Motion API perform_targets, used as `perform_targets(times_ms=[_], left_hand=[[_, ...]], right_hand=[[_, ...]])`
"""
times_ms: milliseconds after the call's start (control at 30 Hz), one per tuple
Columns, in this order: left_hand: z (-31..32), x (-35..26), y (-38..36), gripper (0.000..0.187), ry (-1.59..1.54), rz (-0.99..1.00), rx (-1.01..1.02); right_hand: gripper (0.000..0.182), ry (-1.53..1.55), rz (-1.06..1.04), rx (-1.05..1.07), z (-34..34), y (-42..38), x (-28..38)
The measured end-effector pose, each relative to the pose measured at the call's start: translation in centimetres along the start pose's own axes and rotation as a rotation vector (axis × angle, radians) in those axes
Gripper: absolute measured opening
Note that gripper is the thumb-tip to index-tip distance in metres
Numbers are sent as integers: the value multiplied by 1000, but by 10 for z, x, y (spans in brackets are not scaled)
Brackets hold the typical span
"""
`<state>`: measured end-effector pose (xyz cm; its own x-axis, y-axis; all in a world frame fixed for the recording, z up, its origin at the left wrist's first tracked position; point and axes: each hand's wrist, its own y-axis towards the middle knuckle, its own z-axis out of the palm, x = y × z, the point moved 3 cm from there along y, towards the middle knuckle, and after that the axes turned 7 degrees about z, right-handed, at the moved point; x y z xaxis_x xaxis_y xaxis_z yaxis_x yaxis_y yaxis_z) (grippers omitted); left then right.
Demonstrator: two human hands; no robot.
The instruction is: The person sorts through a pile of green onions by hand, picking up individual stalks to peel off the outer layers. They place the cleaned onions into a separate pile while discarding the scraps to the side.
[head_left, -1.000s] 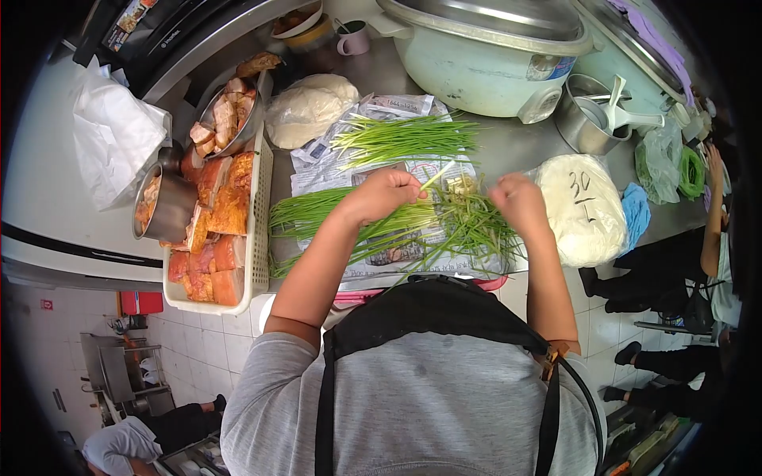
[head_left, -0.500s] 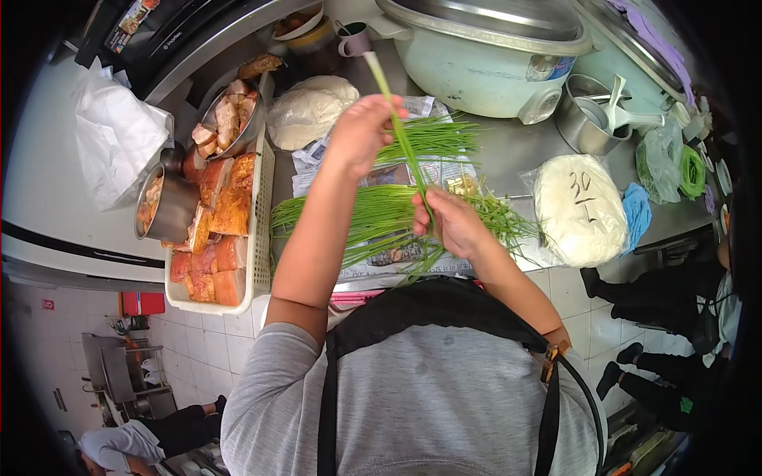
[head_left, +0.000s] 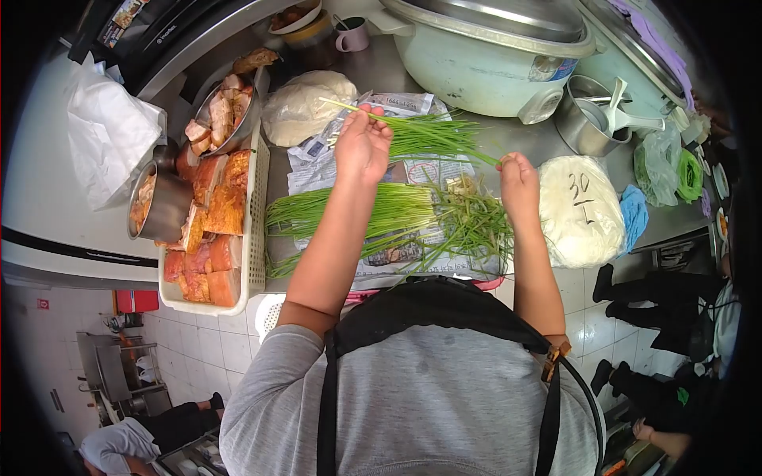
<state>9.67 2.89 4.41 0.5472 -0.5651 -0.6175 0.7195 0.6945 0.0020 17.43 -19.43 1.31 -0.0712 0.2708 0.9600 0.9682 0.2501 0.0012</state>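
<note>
A thin strand of garlic chives [head_left: 336, 103] runs between my two hands, its pale end pointing to the left. My left hand [head_left: 364, 144] pinches it near that pale end, over the far bundle of chives [head_left: 429, 136]. At the leafy end, the fingers of my right hand [head_left: 517, 176] are closed on the same chives, just left of the plastic-wrapped white block [head_left: 578, 210]. Below my hands, a larger pile of chives [head_left: 357, 210] lies on newspaper [head_left: 317, 178]. Tangled green trimmings [head_left: 472, 218] are heaped at its right end.
On the left, a cream basket [head_left: 258, 230] holds roasted meat and a metal pot [head_left: 163, 208]. Large rice cookers [head_left: 476, 75] stand at the back beside a steel container [head_left: 587, 131]. A pink mug [head_left: 352, 36] sits behind. Other people [head_left: 127, 440] are in the room.
The chives have swung from nearly upright to almost level over the far bundle. My right hand has moved right and away from me; my left has lowered slightly.
</note>
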Motion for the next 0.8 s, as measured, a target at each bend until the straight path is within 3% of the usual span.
perform_targets(times_ms=[100,200,300,400,500,600,633,700,800], left_hand=[[6,5,4,9,-9,49,-63],[-4,-2,19,11,-50,146,-145],[-31,-13,52,16,-69,155,-289],[-54,8,73,19,10,52,-321],[-86,33,79,39,76,-141,-283],[-90,37,73,50,72,-272,-282],[-83,32,64,50,63,-279,-294],[-71,21,47,44,112,-258,-307],[-61,12,31,36,237,-264,-57]], right_hand=[[18,-218,-228,-188,-14,-3,19],[17,-357,-234,-437,-52,18,-6],[15,-458,-268,-297,-55,5,9],[19,-603,-341,72,-18,-22,18],[26,-911,-511,379,19,-48,2],[23,-856,-617,317,35,-61,6],[14,-813,-669,321,41,-64,7],[9,-850,-746,451,60,-70,-2],[9,-854,-867,459,83,-78,-18]])
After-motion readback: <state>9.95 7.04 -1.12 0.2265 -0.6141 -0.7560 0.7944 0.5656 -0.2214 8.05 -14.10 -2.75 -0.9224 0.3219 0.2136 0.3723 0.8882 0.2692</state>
